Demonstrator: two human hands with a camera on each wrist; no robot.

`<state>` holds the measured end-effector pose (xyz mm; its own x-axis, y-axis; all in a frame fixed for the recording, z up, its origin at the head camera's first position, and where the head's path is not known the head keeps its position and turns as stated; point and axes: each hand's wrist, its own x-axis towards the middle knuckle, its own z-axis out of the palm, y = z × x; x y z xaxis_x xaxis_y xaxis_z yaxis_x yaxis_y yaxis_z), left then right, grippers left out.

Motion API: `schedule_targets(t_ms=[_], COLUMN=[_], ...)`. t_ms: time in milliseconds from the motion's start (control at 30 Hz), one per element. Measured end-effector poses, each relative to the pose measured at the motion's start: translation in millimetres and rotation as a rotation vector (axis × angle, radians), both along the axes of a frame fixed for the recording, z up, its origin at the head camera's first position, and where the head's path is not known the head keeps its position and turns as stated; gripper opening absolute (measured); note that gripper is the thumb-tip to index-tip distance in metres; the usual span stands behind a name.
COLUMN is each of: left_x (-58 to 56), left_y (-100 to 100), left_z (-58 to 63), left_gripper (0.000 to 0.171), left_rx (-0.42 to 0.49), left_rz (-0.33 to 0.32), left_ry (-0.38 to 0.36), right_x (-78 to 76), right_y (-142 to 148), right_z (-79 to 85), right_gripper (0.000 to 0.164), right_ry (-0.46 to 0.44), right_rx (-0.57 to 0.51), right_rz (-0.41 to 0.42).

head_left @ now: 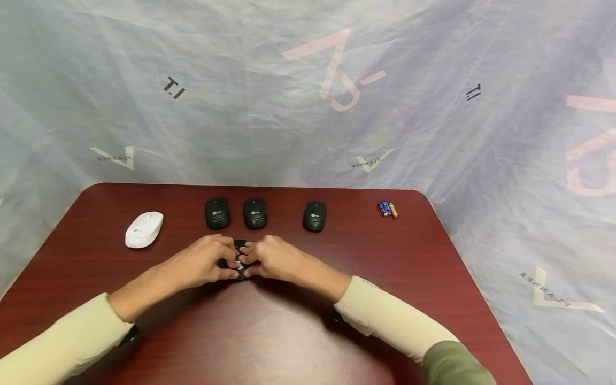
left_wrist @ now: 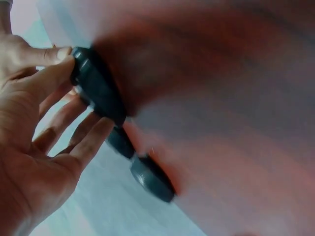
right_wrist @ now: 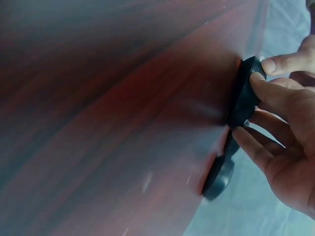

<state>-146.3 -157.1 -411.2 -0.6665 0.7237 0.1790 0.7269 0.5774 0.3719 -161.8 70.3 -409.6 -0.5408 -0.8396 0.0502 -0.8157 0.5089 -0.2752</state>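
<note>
A black computer mouse (head_left: 239, 244) lies on the table between my two hands. From its left side my left hand (head_left: 207, 261) grips it, thumb at the near end and fingers along the edge. My right hand (head_left: 276, 259) holds the opposite side in the same way. A small pale patch shows on the mouse between the fingertips; the fingers hide most of the rest. In the left wrist view the mouse body (left_wrist: 101, 88) sits between thumb and fingertips. The right wrist view shows thumb and fingers (right_wrist: 251, 142) against its side.
Behind the hands stand black mice: one on the left (head_left: 217, 213), one beside it (head_left: 255, 213) and one further right (head_left: 315, 215). A white mouse (head_left: 144, 230) lies at the left. Small batteries (head_left: 387, 209) lie at the back right of the red-brown table (head_left: 414, 278). Printed sheeting (head_left: 250, 107) hangs behind.
</note>
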Motion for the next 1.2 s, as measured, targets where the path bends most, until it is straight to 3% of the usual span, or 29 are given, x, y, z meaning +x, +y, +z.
schedule_targets(t_ms=[200,367,700,900,1067,1200], left_x=[-6.1,-9.3,-28.9,-42.4,-48.4,-52.0], left_y=[-35.5,-60.4,-98.7,-115.4,-122.3,-123.4], left_z=[2.9,6.0,11.3,12.5,13.4,14.8], left_gripper=[0.021,0.025,0.029,0.034,0.032,0.034], left_rx=[0.006,0.015,-0.078,-0.067,-0.090,-0.098], left_rz=[0.000,0.043,0.094,0.109,0.124,0.122], left_ry=[-0.008,0.031,0.086,0.084,0.079,0.098], right_x=[-1.9,-8.7,-27.8,-39.2,-45.9,-49.4], right_y=[-37.8,-64.4,-114.9,-140.0,-149.5,-151.9], right_z=[2.7,3.0,-2.0,-2.2,0.6,1.6], right_gripper=[0.042,0.043,0.042,0.041,0.043,0.043], right_ry=[0.023,0.043,0.071,0.051,0.003,0.019], right_rx=[0.050,0.091,0.180,0.216,0.227,0.253], right_rz=[-0.026,-0.050,-0.132,-0.174,-0.216,-0.213])
